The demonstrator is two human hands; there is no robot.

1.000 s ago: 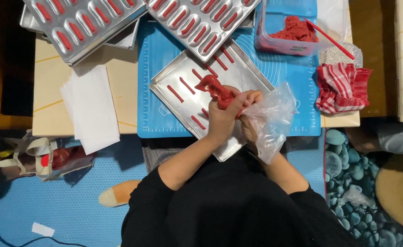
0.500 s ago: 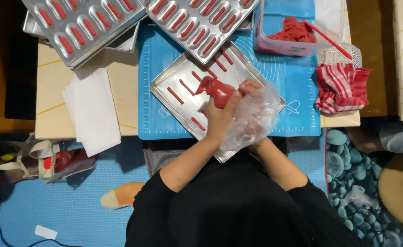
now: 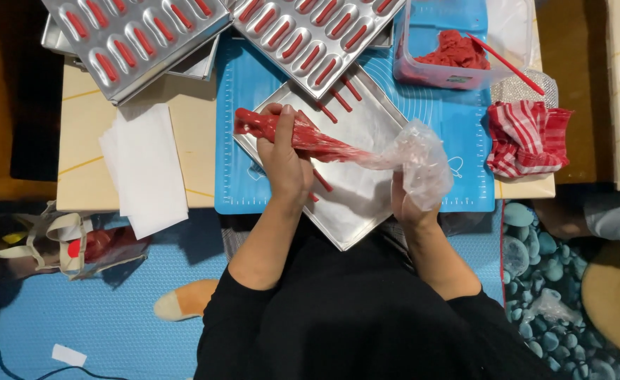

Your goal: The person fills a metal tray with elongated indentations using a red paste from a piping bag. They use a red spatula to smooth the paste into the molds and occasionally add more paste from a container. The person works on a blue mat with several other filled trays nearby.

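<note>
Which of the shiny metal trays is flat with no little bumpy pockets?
The flat metal tray right under the hands, lying on the blue mat. The two moulded trays farther up have rows of oval pockets with red filling.

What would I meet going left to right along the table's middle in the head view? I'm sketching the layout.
White paper sheets → left hand gripping the red piping bag → right hand holding its clear end → striped cloth.
</note>
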